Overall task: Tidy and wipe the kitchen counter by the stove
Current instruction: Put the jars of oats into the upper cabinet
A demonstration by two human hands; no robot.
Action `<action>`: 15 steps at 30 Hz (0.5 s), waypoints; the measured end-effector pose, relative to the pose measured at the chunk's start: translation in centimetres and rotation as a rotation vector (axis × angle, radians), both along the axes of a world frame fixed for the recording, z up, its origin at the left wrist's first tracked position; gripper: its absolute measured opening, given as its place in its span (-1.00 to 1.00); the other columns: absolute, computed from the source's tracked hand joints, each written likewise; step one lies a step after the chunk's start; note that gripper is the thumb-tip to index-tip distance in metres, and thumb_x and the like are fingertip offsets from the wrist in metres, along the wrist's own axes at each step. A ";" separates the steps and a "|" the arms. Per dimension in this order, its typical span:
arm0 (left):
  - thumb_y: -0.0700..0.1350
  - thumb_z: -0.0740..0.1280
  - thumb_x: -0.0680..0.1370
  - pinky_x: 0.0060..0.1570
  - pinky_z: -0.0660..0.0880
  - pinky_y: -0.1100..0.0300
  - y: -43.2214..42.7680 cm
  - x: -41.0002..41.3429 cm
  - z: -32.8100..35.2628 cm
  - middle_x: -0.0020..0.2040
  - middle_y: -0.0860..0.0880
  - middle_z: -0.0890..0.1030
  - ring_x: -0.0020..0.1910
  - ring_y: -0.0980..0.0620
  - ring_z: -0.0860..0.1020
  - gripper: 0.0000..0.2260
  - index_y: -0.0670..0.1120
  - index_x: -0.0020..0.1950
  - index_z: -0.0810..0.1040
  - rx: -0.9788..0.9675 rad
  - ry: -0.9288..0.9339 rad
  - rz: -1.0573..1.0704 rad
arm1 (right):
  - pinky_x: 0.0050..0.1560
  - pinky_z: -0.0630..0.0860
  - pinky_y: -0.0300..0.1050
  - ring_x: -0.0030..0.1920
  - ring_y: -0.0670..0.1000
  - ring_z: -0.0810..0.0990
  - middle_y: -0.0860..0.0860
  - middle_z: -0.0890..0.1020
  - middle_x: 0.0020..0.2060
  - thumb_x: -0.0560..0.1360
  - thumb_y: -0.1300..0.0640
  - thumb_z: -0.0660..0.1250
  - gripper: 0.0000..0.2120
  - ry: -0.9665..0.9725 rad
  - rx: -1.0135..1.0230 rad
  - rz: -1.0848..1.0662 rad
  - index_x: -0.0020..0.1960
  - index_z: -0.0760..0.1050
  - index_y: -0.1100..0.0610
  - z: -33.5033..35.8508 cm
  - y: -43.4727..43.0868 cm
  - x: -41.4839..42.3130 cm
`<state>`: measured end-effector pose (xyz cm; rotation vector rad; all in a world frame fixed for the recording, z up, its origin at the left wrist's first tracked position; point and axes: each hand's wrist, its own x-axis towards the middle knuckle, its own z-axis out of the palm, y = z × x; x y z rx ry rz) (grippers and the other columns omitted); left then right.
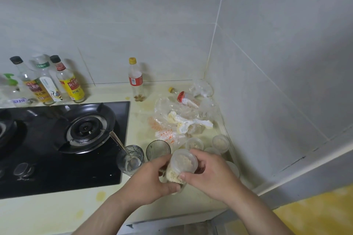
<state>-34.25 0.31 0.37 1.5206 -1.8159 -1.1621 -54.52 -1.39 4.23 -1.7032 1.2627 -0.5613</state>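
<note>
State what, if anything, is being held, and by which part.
A small clear plastic tub of crumbly food, held in both hands: the left hand grips its lower body, the right hand its upper side near the rim.

Both hands meet over the pale counter (57,213) near its front edge: the left hand (152,179) cups a small clear plastic tub (183,166) of crumbly beige stuff from below, and the right hand (212,177) grips its rim. Just behind stand a glass (130,158) with a spoon in it and a ribbed glass (158,149), beside the black gas stove (38,158). Crumpled plastic bags (181,120) (one printed orange) fill the corner, with more small tubs (220,143) by the wall. A yellow-capped bottle (136,79) stands upright at the back.
</note>
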 end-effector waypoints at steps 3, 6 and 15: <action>-0.02 0.56 0.27 0.05 0.51 0.29 0.3 0.1 0.2 0.02 0.25 0.63 0.00 0.18 0.59 -0.44 0.26 0.21 0.50 -0.009 0.015 0.020 | -0.11 0.60 -0.07 -0.19 -0.10 0.66 -0.10 0.69 -0.22 0.30 -0.02 0.48 -0.73 -0.007 0.008 0.031 -0.01 0.58 -0.07 -0.1 -0.1 0.6; -0.01 0.56 0.23 0.07 0.53 0.20 0.5 0.6 0.0 -0.01 0.19 0.65 -0.01 0.14 0.60 -0.47 0.21 0.17 0.54 0.000 0.034 0.057 | -0.06 0.61 0.06 -0.17 -0.05 0.65 -0.07 0.67 -0.19 0.30 -0.06 0.46 -0.71 0.005 0.002 0.076 0.00 0.56 -0.07 -0.2 -0.2 1.0; -0.12 0.60 0.26 0.06 0.54 0.18 0.9 2.6 0.6 -0.04 0.13 0.67 -0.05 0.13 0.61 -0.49 0.19 0.14 0.58 0.000 0.048 0.169 | 0.15 0.48 -0.25 0.08 -0.21 0.59 -0.15 0.62 0.14 0.48 -0.03 0.42 -0.61 0.158 -0.022 -0.120 0.29 0.53 -0.03 -2.1 -5.3 -1.7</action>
